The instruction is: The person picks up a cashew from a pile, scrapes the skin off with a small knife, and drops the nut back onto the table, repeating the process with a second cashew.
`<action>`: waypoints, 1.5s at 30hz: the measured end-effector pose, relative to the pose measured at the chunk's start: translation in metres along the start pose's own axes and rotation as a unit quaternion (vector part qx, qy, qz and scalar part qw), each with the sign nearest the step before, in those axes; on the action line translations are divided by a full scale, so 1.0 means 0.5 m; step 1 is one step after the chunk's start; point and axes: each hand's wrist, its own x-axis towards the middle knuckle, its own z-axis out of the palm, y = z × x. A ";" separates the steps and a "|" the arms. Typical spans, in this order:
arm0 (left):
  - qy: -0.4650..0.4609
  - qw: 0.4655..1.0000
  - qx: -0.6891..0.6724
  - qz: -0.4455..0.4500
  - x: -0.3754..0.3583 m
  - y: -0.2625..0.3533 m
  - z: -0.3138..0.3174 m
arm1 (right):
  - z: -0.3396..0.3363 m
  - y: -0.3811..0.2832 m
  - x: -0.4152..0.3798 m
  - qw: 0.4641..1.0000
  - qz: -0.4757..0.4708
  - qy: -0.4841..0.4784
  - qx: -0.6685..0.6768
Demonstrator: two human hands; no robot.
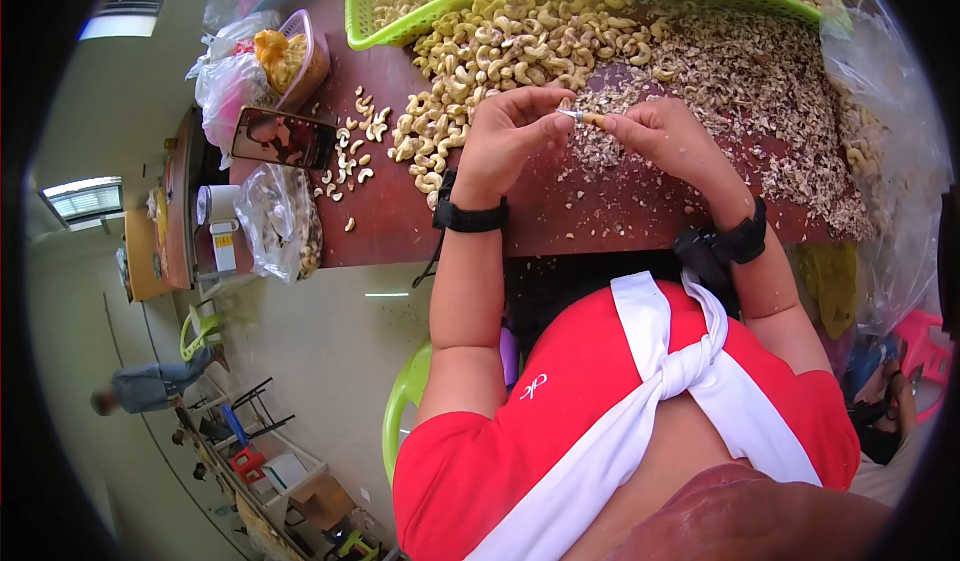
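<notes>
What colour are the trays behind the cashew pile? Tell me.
Lime green trays, seen from the head view.

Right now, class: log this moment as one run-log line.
left hand: grips small blade | right hand: pinches cashew | table: cashew pile, shell scraps, green tray

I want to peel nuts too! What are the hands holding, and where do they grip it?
The right hand pinches one cashew by its end between its fingertips. The left hand holds a small metal tool near its tip, against the nut.
</notes>
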 end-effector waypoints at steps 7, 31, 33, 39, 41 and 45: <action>0.011 0.997 -0.058 -0.059 -0.001 0.003 0.002 | -0.004 -0.008 -0.002 1.000 -0.004 -0.012 -0.008; 0.049 0.997 -0.002 -0.063 -0.014 -0.004 0.011 | 0.003 0.001 0.002 1.000 0.001 -0.028 -0.010; 0.044 0.998 -0.022 -0.041 -0.012 -0.009 0.011 | 0.001 0.001 -0.001 0.999 -0.007 -0.034 0.017; 0.042 0.998 -0.044 0.002 -0.010 -0.010 0.016 | -0.003 -0.020 -0.009 0.999 -0.009 -0.039 0.005; 0.058 0.998 -0.033 -0.001 -0.014 -0.007 0.020 | -0.004 -0.012 -0.006 0.999 0.003 -0.036 -0.005; 0.092 0.993 0.015 -0.074 -0.019 0.003 0.025 | -0.006 -0.010 -0.004 0.999 0.009 -0.029 -0.009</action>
